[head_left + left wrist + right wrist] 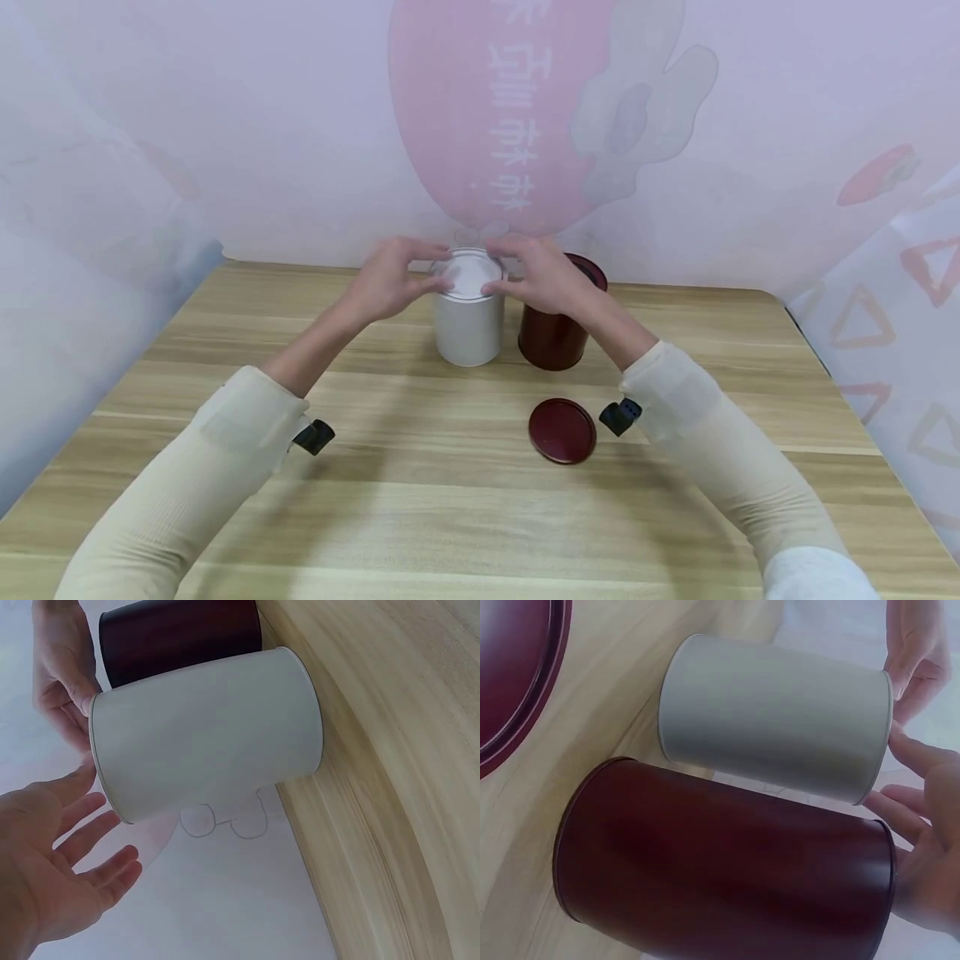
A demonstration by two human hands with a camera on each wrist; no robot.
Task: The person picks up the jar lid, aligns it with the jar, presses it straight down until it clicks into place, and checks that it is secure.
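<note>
**A:** What is closest to us?

**B:** A round dark red lid point(562, 430). It lies flat on the wooden surface point(420, 500), near the right wrist and in front of both hands. A small black camera is strapped on each wrist.

**A:** And the hands?

**B:** Both are up at the top of a white tin point(468, 317). The tin stands upright right between them. The left hand point(390, 279) has its thumb and fingertips on the left edge of the white lid point(469, 273). The right hand point(543, 273) has its thumb and fingertips on the right edge. The fingers bend a little around the rim, so both hands are holding the lid from two sides. The lid sits on the tin.

**A:** What is next to the white tin?

**B:** A dark red tin point(555, 333). It stands under the right hand, just beside the white tin. It has no lid on. In the right wrist view the two tins are very close, but I cannot tell if they touch.

**A:** And behind the hands?

**B:** A pale cloth wall with a big pink shape point(495, 108) on it.
</note>
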